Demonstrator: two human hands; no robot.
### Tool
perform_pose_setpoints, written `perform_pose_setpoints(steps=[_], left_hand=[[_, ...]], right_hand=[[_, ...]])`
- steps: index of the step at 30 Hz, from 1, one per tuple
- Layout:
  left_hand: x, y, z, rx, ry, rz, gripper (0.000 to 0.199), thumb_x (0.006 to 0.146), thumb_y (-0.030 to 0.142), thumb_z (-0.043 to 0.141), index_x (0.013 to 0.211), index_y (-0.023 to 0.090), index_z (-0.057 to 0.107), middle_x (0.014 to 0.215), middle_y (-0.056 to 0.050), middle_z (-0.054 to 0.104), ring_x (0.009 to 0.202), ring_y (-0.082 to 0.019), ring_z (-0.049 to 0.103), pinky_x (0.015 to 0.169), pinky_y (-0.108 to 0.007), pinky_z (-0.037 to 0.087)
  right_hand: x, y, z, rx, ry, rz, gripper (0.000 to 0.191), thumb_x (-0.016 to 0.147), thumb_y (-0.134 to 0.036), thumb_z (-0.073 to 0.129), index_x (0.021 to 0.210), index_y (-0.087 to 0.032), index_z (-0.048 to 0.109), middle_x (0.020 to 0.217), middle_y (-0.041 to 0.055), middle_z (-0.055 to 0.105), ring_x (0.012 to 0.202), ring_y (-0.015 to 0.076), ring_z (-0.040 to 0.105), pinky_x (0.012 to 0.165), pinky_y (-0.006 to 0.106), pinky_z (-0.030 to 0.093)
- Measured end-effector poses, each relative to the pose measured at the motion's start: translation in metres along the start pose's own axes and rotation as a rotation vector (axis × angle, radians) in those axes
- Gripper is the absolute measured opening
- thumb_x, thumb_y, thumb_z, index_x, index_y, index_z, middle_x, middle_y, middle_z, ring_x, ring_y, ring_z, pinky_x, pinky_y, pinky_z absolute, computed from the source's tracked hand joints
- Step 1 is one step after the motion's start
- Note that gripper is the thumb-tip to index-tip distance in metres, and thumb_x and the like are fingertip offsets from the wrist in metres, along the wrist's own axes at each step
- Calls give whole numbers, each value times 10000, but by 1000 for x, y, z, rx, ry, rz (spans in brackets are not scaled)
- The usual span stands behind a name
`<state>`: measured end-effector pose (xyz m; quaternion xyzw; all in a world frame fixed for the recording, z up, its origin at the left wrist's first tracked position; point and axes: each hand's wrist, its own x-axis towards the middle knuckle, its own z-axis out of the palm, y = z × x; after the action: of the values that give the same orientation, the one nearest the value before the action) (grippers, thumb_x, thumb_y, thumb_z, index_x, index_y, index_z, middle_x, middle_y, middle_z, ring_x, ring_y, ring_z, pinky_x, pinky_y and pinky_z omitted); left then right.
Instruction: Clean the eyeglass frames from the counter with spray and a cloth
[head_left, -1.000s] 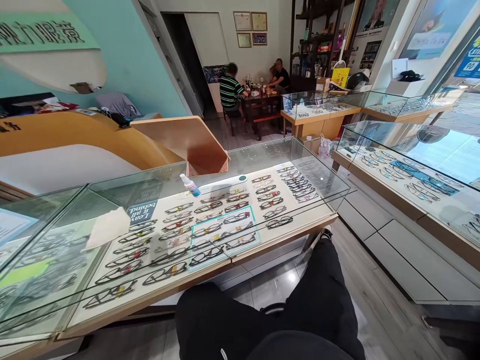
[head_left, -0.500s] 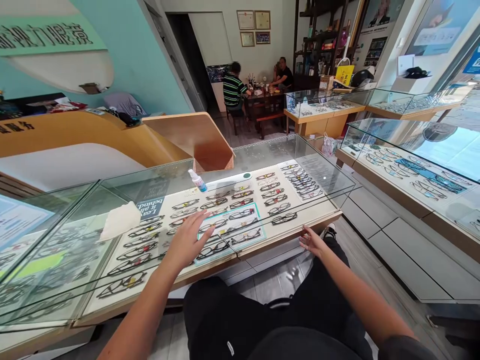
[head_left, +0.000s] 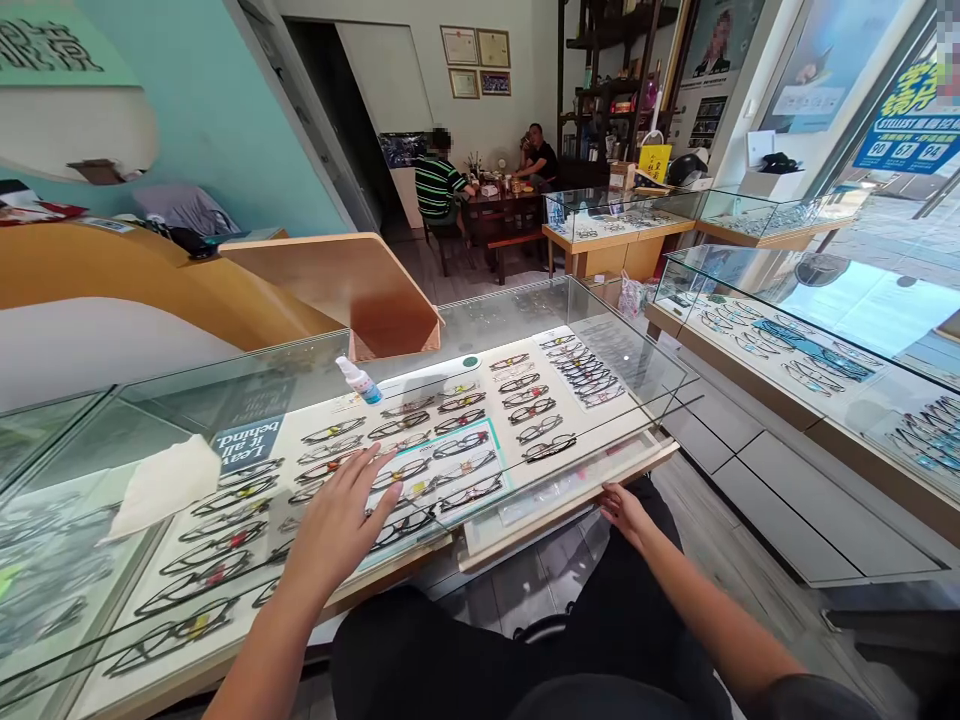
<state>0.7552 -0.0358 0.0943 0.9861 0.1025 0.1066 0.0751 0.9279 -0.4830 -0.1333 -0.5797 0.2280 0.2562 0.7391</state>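
My left hand [head_left: 339,515] lies on the glass top of a display case [head_left: 517,292], fingers spread, with nothing in it. Under the glass are rows of eyeglasses [head_left: 471,489]. At the case's front edge, my right hand [head_left: 624,512] has its fingers curled over the front of a drawer [head_left: 517,545]. The drawer stands partly pulled out, and flat, clear-looking items show inside it. On the glass, beyond my left hand, stands a spray bottle [head_left: 360,381] with a white top and blue base. A pale cloth [head_left: 163,487] lies flat to the left.
To the right stands another glass case [head_left: 795,335] with eyeglasses, an aisle [head_left: 712,500] running between. Behind my case is a wooden counter panel [head_left: 330,275]. Two people sit at a dark table [head_left: 506,212] at the back. My legs are close under the drawer.
The drawer has come out toward me from under the case, with my right hand at its front. My left hand stays on the glass. The view has shifted somewhat to the right.
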Motion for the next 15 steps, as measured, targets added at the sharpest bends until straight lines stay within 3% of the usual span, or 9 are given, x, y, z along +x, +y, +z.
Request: perform_pose_setpoints(steps=[4, 7, 9, 12, 14, 15], left_hand=[[0, 0, -2, 8, -12, -4, 687, 1086, 646, 324, 1567, 220, 567, 1726, -106, 467, 1615, -370, 396, 1270, -590, 397], [-1, -1, -2, -2, -14, -11, 674, 1084, 639, 328, 1563, 231, 567, 1727, -101, 467, 1617, -376, 393, 1265, -605, 399], [-1, -1, -2, -20, -7, -18, 669, 1076, 641, 338, 1551, 233, 575, 1720, -109, 474, 1614, -386, 395, 1260, -615, 402], [2, 8, -3, -78, 38, -18, 653, 1055, 655, 375, 1452, 212, 645, 1622, -153, 576, 1547, -412, 480, 1248, -626, 412], [7, 30, -9, -158, 46, 31, 608, 1046, 654, 431, 1376, 213, 689, 1530, -156, 647, 1470, -401, 558, 1241, -605, 432], [9, 48, -14, -217, 24, 81, 570, 1047, 639, 466, 1362, 225, 701, 1509, -141, 663, 1444, -379, 584, 1240, -578, 447]], right_hand=[[-36, 12, -35, -79, 15, 21, 434, 697, -509, 917, 948, -230, 699, 929, 41, 762, 939, 236, 762, 800, 343, 600], [-63, -2, -75, -201, 88, 18, 496, 581, -506, 937, 919, -239, 690, 949, 103, 787, 894, 317, 779, 743, 431, 610], [-78, -30, -108, -280, 251, -73, 499, 561, -491, 902, 918, -247, 652, 922, 114, 761, 870, 340, 759, 706, 444, 588], [-105, -94, -149, -367, 562, -388, 468, 714, -562, 728, 1050, -269, 586, 1100, 98, 708, 1098, 326, 685, 840, 431, 558], [-127, -141, -157, -441, 643, -580, 401, 799, -528, 692, 1098, -278, 601, 1192, 75, 685, 1176, 295, 642, 922, 405, 523], [-140, -163, -153, -528, 616, -678, 315, 820, -490, 712, 1036, -272, 638, 1137, 65, 700, 1126, 285, 648, 905, 390, 511]])
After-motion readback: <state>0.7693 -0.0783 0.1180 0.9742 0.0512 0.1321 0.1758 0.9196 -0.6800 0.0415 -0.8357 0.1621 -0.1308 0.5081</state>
